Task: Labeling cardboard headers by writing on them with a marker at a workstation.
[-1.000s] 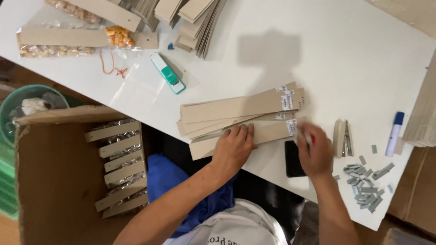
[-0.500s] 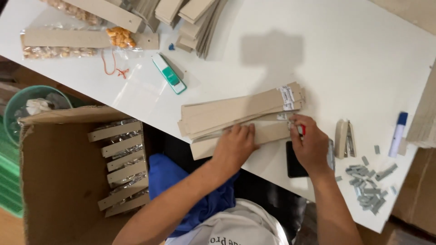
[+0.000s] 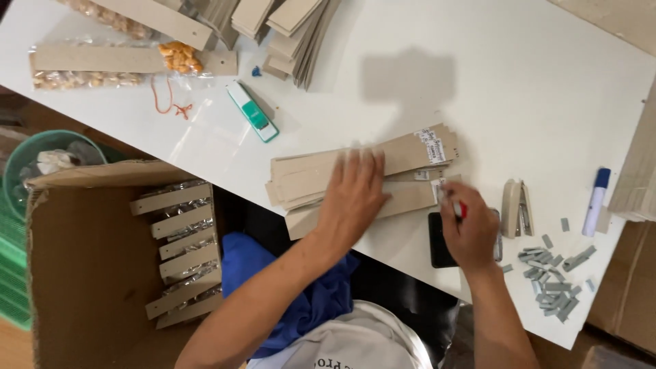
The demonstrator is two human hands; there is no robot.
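While the left hand (image 3: 355,198) is pressed flat on the cardboard strips (image 3: 362,174) — long axis left-to-right, labelled end right — a red pen (image 3: 459,208) is gripped by the right hand (image 3: 471,232).

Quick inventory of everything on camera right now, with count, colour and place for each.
cardboard strips: a fanned stack, tan, table centre, under the left hand
green stapler: one, green and white, left of the strips
beige stapler: one, right of the right hand
staple bars: loose pile, grey, table's right corner
marker: one, white with blue cap, far right
snack bags: clear, carded, table's top left
cardboard box: one, brown, lower left, holding carded packs
green basket: one, far left
black phone: one, by the right hand
left hand: flat on the strips
right hand: gripping a small red-and-white item
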